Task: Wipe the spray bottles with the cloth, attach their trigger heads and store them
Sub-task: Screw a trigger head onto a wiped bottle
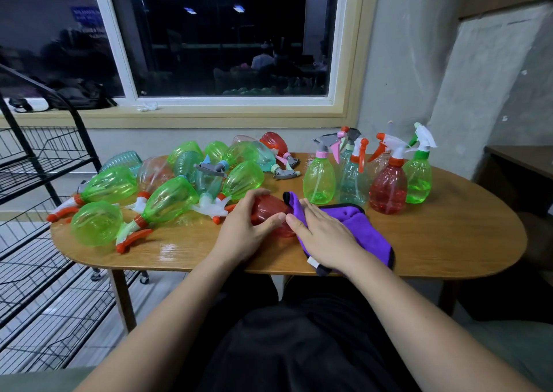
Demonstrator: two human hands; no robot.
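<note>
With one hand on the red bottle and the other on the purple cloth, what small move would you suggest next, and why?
Probably draw the purple cloth over the red bottle and begin wiping. The left hand grips that bottle lying on the table, the right hand lies flat on the cloth, and the cloth's edge touches the bottle.

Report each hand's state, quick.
Left hand: grips the red bottle.
Right hand: open, flat on the purple cloth.

Purple cloth [356, 224], red bottle [267, 207], wood-grain table [449, 242].
</note>
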